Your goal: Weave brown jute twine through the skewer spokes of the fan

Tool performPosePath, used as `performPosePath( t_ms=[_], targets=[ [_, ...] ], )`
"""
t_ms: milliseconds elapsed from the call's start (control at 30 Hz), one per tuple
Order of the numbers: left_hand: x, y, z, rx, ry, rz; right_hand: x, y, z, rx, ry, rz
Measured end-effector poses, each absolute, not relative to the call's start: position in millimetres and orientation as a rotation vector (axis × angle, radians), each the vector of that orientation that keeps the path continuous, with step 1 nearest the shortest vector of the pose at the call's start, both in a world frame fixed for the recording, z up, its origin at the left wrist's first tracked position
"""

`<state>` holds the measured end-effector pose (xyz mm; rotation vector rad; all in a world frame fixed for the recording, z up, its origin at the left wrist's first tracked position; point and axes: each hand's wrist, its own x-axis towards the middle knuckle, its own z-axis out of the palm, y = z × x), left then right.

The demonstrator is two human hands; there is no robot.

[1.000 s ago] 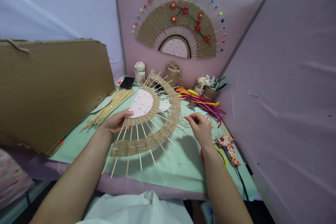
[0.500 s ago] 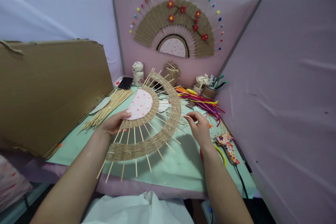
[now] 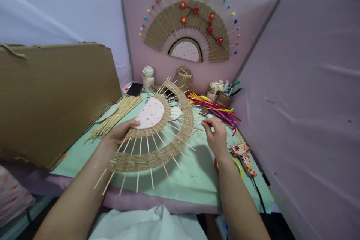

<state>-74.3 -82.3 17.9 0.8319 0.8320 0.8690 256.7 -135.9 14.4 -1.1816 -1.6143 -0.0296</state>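
Observation:
My left hand [image 3: 121, 134] is closed on a half-round woven fan [image 3: 184, 129], its thumb on the pink dotted centre panel [image 3: 152, 113]. Two bands of tan woven cord ring that panel, with thin wooden sticks fanning out between and beyond them. The fan is held tilted above the table. To its right, my right hand [image 3: 216, 135] is pinched closed near the stick tips. A thin pale bit shows at its fingertips, too small to name.
A larger decorated fan [image 3: 165, 18] hangs on the back wall. A bundle of sticks [image 3: 118, 116] lies left, beside a cardboard sheet [image 3: 59, 97]. Coloured pipe cleaners [image 3: 215, 108], a pen pot [image 3: 224, 98], a patterned glue gun [image 3: 244, 157] and scissors [image 3: 238, 167] are right.
The fan has turned slightly, its lower end swinging left and its upper end right. My right hand has shifted a little to the right, still pinched.

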Motion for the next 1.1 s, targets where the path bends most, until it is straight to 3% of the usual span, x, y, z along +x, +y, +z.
performPosePath(
  t_ms=[300,467,600,733,867,1100],
  targets=[
    [-67.9,-94.9,34.3,0.724,0.845,0.871,265.9,-136.1,18.9,-1.273,-1.384,0.661],
    [-69.4,-105.9,41.0,0.601,0.835,0.829,276.6,-134.5,12.9,-1.085,-1.307,1.279],
    [-69.2,-114.7,47.4,0.47,0.797,0.795,277.7,-137.2,14.0,-0.893,-1.208,1.54],
    [-65.0,-116.3,50.7,0.398,0.79,0.789,269.9,-138.8,14.6,-0.861,-1.14,1.565],
    [-60.9,-108.7,38.7,0.446,0.733,0.745,254.4,-136.7,12.8,-0.938,-1.065,1.367],
    [-60.5,-89.0,7.2,0.832,0.721,0.713,242.0,-129.2,9.1,-0.987,-0.893,1.167]
  ],
)
